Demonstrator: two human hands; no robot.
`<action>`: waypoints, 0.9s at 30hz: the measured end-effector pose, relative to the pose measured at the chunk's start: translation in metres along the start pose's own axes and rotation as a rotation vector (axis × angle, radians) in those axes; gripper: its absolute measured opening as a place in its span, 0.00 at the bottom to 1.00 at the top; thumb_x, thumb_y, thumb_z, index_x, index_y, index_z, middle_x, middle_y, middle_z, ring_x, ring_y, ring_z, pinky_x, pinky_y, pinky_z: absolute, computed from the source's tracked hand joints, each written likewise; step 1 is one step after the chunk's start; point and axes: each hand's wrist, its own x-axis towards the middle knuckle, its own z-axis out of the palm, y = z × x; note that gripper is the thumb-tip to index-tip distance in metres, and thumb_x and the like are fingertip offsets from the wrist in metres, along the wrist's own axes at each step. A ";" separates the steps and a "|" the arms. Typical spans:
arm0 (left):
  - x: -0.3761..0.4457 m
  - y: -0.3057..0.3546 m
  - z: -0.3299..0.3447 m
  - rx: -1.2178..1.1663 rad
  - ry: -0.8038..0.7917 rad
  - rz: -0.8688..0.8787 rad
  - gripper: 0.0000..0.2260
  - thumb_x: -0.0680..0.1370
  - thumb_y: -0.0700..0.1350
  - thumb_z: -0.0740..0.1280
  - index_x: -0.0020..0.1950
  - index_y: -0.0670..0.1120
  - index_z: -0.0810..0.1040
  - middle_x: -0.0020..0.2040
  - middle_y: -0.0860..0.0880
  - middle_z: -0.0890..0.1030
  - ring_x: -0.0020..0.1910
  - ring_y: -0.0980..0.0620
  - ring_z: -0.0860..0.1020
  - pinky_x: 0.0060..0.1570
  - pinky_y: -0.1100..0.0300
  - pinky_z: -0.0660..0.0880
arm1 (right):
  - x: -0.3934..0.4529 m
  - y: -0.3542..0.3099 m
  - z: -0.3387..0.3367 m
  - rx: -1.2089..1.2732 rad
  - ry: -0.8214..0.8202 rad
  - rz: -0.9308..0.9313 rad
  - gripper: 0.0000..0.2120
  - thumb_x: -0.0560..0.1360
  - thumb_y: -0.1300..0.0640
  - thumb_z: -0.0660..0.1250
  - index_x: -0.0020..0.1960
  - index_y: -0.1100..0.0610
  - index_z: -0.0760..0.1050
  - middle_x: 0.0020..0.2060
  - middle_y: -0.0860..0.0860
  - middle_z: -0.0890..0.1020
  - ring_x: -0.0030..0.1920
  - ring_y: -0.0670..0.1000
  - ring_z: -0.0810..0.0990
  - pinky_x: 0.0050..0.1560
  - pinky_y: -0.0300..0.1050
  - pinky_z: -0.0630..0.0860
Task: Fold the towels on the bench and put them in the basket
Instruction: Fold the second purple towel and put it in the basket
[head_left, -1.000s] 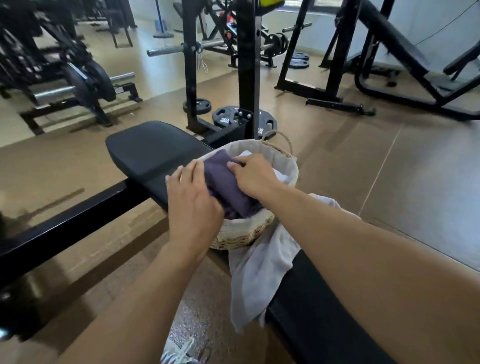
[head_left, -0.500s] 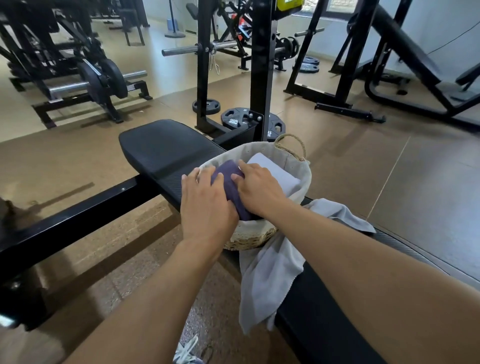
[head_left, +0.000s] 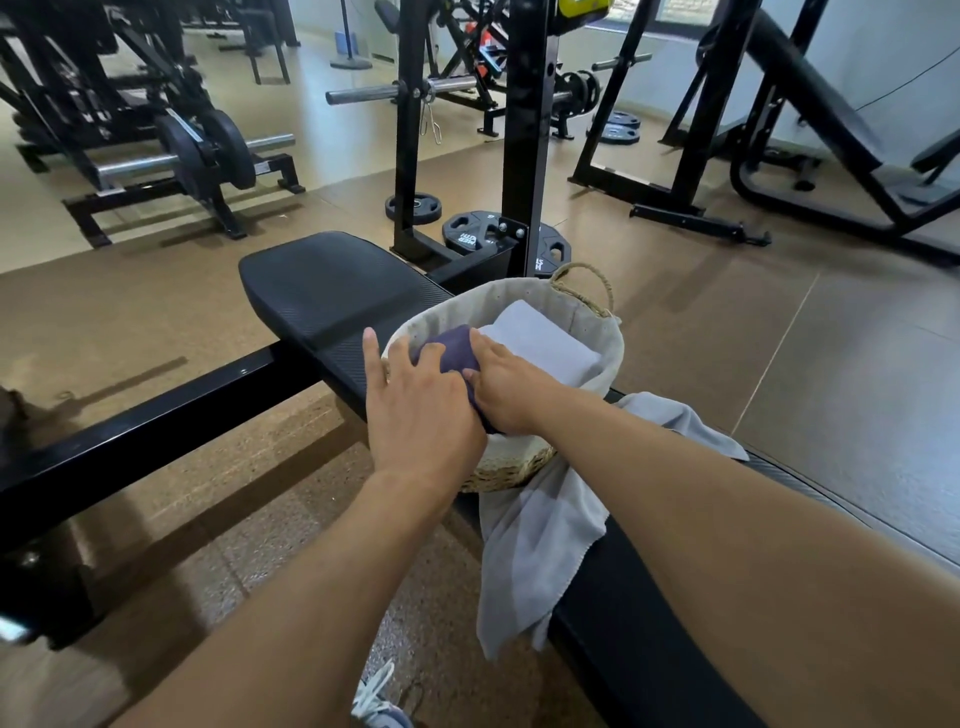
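Observation:
A woven basket (head_left: 587, 312) with a cloth lining stands on the black bench (head_left: 332, 286). Inside it a folded white towel (head_left: 540, 340) lies on the right side. A folded purple towel (head_left: 448, 349) sits in the left side of the basket, mostly covered by my hands. My left hand (head_left: 415, 410) presses on its near left side, fingers spread over the rim. My right hand (head_left: 506, 382) presses on it from the right. An unfolded grey towel (head_left: 535, 551) hangs over the bench edge just in front of the basket.
A black rack upright (head_left: 527, 130) rises right behind the basket, with weight plates (head_left: 472, 234) at its foot. A loaded barbell (head_left: 208, 150) stands at the left. A black frame rail (head_left: 156, 415) runs left below the bench. My shoe (head_left: 376, 701) shows at the bottom.
Both hands have pushed the purple towel deeper into the left side of the basket, so less of it shows. The folded white towel beside it has come into view.

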 end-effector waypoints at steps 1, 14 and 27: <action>0.000 0.000 0.001 -0.007 0.007 0.000 0.17 0.81 0.52 0.57 0.54 0.51 0.85 0.65 0.50 0.79 0.72 0.42 0.67 0.78 0.39 0.44 | 0.001 0.000 0.001 -0.003 -0.004 0.011 0.29 0.87 0.50 0.49 0.82 0.58 0.42 0.82 0.55 0.50 0.81 0.56 0.54 0.79 0.49 0.53; -0.002 0.003 -0.006 -0.054 0.011 0.001 0.12 0.76 0.52 0.64 0.53 0.53 0.85 0.66 0.50 0.78 0.75 0.41 0.64 0.77 0.35 0.40 | -0.026 0.009 0.000 0.134 0.453 -0.165 0.16 0.84 0.54 0.57 0.66 0.57 0.77 0.66 0.54 0.79 0.67 0.54 0.73 0.68 0.49 0.66; -0.040 0.066 -0.004 -0.721 0.308 0.595 0.04 0.76 0.46 0.70 0.47 0.47 0.82 0.48 0.51 0.83 0.48 0.49 0.80 0.48 0.54 0.76 | -0.148 0.140 0.053 -0.193 0.434 -0.007 0.04 0.80 0.54 0.60 0.53 0.48 0.72 0.48 0.44 0.78 0.45 0.46 0.67 0.50 0.49 0.73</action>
